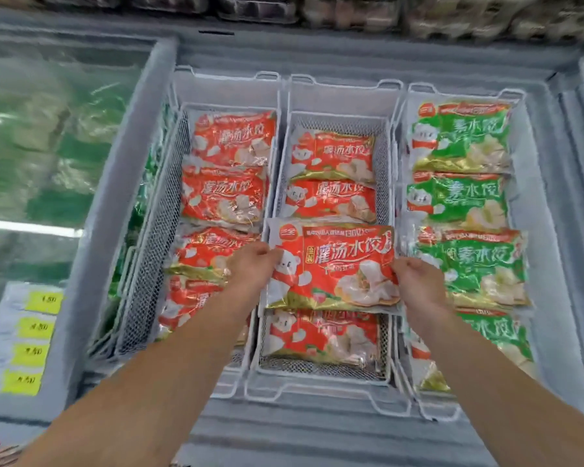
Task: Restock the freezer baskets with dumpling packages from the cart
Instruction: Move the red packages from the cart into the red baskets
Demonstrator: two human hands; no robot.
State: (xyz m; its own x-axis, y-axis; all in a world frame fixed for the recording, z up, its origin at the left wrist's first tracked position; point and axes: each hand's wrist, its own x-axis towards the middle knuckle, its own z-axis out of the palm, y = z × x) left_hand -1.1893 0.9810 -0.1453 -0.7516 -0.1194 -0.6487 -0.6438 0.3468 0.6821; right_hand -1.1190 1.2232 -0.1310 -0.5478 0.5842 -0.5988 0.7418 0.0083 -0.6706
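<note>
Head cam: left hand [254,264] and right hand [415,281] each pinch a side edge of a red dumpling package [331,267], fingers curled, held flat over the middle basket [317,379] (green packs [466,197] fill the right one).

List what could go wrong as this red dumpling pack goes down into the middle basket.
1. Both hands, left hand and right hand, pinch only the side edges of the red pack; with so slight a grip it may slip or tilt.
2. The pack looks about as wide as the middle basket, so a corner might catch on the wire rim.
3. It hovers beside the green packs in the right basket; drifting right would mix flavours.
</note>
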